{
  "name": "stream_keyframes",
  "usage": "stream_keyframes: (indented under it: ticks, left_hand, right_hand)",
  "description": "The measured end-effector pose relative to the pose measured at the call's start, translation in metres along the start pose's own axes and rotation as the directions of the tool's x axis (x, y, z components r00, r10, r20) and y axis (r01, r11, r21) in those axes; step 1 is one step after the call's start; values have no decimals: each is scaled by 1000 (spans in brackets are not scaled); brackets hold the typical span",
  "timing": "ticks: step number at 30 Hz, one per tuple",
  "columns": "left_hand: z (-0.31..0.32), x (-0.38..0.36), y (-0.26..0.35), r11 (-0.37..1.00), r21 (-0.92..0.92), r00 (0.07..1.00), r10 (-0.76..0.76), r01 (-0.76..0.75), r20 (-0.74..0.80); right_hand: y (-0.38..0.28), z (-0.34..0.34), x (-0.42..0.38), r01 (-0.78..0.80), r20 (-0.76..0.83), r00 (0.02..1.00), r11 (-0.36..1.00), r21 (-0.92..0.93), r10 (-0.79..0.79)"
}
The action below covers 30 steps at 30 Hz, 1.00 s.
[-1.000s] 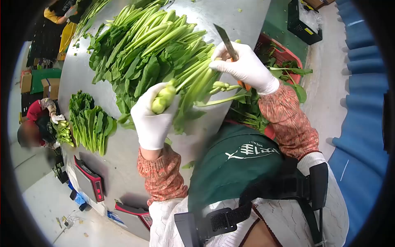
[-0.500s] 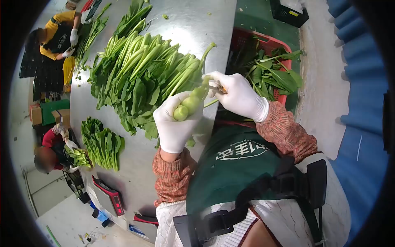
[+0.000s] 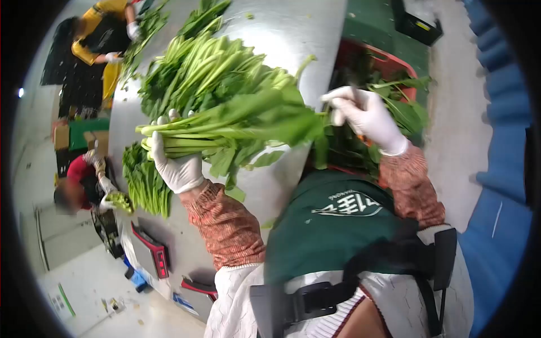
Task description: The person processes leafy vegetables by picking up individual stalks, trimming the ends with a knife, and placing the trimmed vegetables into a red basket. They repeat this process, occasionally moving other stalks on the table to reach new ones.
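My left hand (image 3: 179,170), in a white glove, grips a bunch of leafy greens (image 3: 225,132) by its pale stems. The stems point left and the leaves stretch right, blurred by motion at their tips. My right hand (image 3: 372,118), also gloved in white, is closed around a small knife (image 3: 360,137) with an orange handle; most of the knife is hidden by the fingers. This hand hovers near the table's right edge, just right of the leaf tips. Behind the held bunch lies a large heap of the same greens (image 3: 211,67) on the metal table.
A red crate (image 3: 408,70) with loose leaves stands right of the metal table (image 3: 298,25). Smaller greens (image 3: 147,183) and a red-edged scale (image 3: 152,253) are at left. Two people (image 3: 104,34) work with greens along the far side. A black crate (image 3: 417,25) sits top right.
My left hand has moved left, and the held greens now lie sideways with their stems to the left. My right hand has drawn away rightward from the bunch.
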<state>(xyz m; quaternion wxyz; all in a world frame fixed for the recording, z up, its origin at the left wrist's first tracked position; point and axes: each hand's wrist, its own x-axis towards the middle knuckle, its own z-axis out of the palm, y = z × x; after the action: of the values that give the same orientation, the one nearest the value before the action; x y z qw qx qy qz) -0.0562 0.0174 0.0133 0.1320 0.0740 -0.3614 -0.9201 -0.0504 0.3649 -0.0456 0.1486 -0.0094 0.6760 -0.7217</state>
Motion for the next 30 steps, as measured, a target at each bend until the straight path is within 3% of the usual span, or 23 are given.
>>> stream_keyframes:
  ticks: [1, 2, 3, 6, 9, 14, 18, 19, 22, 25, 26, 29, 30]
  left_hand:
    - [-21, 6, 16, 995, -64, 989, 72, -81, -126]
    - [-51, 13, 28, 991, 46, 980, 135, -129, -150]
    - [-57, 6, 34, 996, -49, 978, 67, -79, -196]
    - [-105, -3, 48, 972, -200, 959, 67, -125, -275]
    - [-134, -15, 58, 948, -224, 893, 111, -227, -436]
    - [-185, -33, 74, 915, -182, 851, 241, -360, -467]
    - [-239, -47, 83, 892, -114, 686, 249, -437, -684]
    - [-248, -50, 85, 884, -108, 608, 220, -455, -763]
    - [-311, -64, 114, 874, -109, 538, 189, -474, -821]
    - [-329, -52, 161, 883, 1, 333, 178, -470, -926]
    - [-364, -47, 182, 881, 52, 349, 239, -470, -906]
    - [-373, -25, 220, 883, -61, 429, 165, -466, -888]
    - [-365, -21, 221, 906, -90, 395, 90, -413, -914]
  right_hand:
    - [9, -1, 3, 40, -76, 996, 999, 1, -40]
    - [5, -4, -1, -8, -93, 996, 1000, 23, 10]
    - [12, -7, 0, -10, -112, 994, 1000, 6, 11]
    - [15, 0, 6, -52, -112, 993, 997, -65, 44]
    - [20, 12, 16, -82, -74, 994, 991, -102, 75]
    - [41, 23, 46, -123, -8, 992, 969, -212, 124]
    - [63, 25, 70, -173, 27, 982, 948, -267, 187]
    - [71, 23, 75, -188, 35, 978, 942, -278, 205]
    - [74, 32, 85, -210, 43, 972, 935, -284, 231]
    - [67, 45, 90, -234, 52, 964, 924, -301, 261]
    - [67, 47, 92, -241, 55, 961, 921, -305, 270]
    - [67, 50, 98, -234, 81, 960, 926, -296, 268]
    - [68, 49, 99, -239, 85, 958, 925, -296, 275]
